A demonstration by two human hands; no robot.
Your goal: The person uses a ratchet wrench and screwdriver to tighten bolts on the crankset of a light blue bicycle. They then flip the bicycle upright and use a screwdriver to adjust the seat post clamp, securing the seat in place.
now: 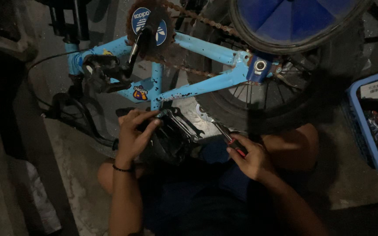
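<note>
Right hand (pixel 252 159) closed around red-handled wrench (pixel 224 133), long axis running up-left to blue bike frame (pixel 206 85). Left hand (pixel 134 131), nearer, grips black saddle (pixel 169 140) with a spanner (pixel 178 120) across it.

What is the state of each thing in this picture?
Bicycle: upside down, blue paint chipped.
Chain: rusty, on the chainring.
Saddle: under the left hand.
Wrench: held in the right hand, jaw at the saddle clamp.
Basket: full of tools, on the floor.
</note>
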